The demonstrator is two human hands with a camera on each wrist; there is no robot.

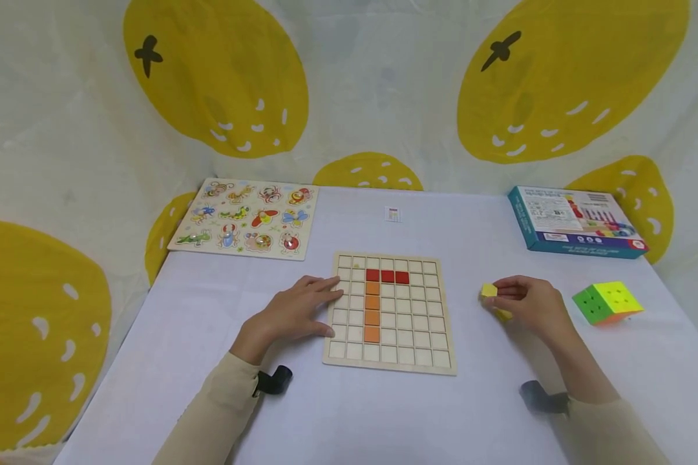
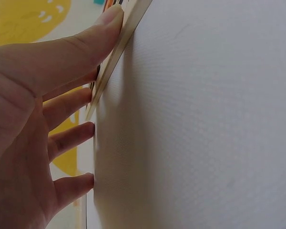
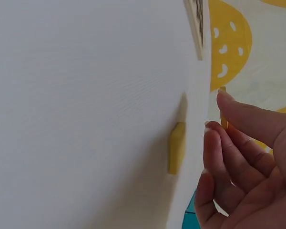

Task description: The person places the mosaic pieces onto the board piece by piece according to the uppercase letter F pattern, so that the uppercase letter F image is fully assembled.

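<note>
A wooden grid board [image 1: 390,367] lies flat on the white tabletop. Three red tiles [image 1: 388,276] form a short row near its top, and a column of several orange tiles [image 1: 372,302] runs down below the leftmost one. My left hand [image 1: 293,309] rests at the board's left edge, fingers spread and thumb on the rim. Right of the board, my right hand [image 1: 526,302] pinches a thin square yellow tile [image 1: 489,290] between thumb and fingers, raised over the table. Beneath that hand lies more yellow tile material [image 3: 177,148], partly hidden in the head view.
A wooden insect puzzle [image 1: 244,216] lies at the back left. Behind the board is a small printed card [image 1: 392,214]. At the back right lies a teal box [image 1: 576,223], with a puzzle cube [image 1: 606,302] in front of it. A lemon-print cloth [image 1: 384,84] hangs behind.
</note>
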